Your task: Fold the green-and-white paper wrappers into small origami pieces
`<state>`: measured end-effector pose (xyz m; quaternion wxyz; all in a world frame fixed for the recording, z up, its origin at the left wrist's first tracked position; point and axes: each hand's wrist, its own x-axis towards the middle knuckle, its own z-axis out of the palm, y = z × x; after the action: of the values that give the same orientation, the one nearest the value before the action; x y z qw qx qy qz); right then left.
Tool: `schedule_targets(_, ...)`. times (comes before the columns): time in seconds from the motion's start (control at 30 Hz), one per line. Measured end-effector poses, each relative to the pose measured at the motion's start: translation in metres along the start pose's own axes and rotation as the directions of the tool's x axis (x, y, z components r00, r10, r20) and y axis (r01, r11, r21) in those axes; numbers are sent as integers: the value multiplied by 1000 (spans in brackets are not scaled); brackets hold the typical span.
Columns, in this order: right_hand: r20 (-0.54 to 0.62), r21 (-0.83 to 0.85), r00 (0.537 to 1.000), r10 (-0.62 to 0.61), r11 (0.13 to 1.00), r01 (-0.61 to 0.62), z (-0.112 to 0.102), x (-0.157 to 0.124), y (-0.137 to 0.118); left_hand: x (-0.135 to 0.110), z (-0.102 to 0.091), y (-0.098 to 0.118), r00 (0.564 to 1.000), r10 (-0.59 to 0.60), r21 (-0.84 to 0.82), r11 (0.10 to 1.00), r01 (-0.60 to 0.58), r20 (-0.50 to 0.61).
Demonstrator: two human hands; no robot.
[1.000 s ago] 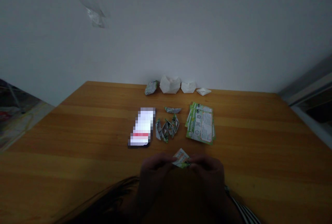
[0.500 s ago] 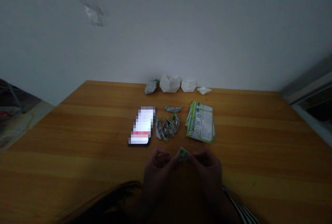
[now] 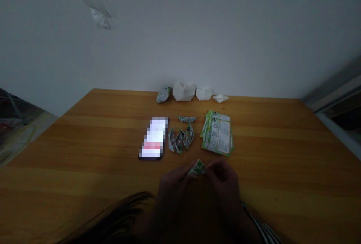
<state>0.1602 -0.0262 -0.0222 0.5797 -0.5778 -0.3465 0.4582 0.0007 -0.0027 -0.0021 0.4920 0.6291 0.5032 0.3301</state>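
Observation:
A small folded piece of green-and-white printed paper (image 3: 197,168) is pinched between both my hands just above the wooden table (image 3: 84,150). My left hand (image 3: 173,185) grips its left side with closed fingers. My right hand (image 3: 222,180) pinches its right side. Just beyond them lies a cluster of small folded paper boats (image 3: 181,140), and one more folded boat (image 3: 187,119) sits behind it. A stack of green printed leaflets (image 3: 217,138) lies to the right of the cluster.
A lit phone (image 3: 154,142) lies left of the boats. Against the wall stand a printed folded shape (image 3: 163,95), two white paper boxes (image 3: 184,91) (image 3: 204,93) and a flat white boat (image 3: 220,98). My dark hair hangs at the lower left.
The paper looks smaller and more tightly folded than a second ago. Both hands have drawn closer together around it and shifted slightly farther from me.

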Motion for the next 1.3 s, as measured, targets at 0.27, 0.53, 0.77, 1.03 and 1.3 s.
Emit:
schedule_targets(0.27, -6, -159, 998, -62, 985, 60, 3, -14, 3, 0, 10, 3, 955, -293, -286, 919, 272, -36)
schedule_targets(0.53, 30, -225, 987, -155, 961, 158, 4, -16, 3, 5, 8, 3, 947, -319, -315, 896, 314, 37)
schedule_targets(0.77, 256, -177, 962, -93, 974, 141, -2, -8, 10, 8, 2, -9, 970, -175, -78, 979, 190, 171)
schedule_targets(1.03, 423, -174, 905, 48, 984, 29, 5, -16, -1, -4, 9, -2, 989, -82, -62, 994, 90, 120)
schedule_targets(1.3, 186, -224, 983, -10, 973, 52, 6, -8, 0, -4, 6, -9, 992, 4, 171, 985, -26, 124)
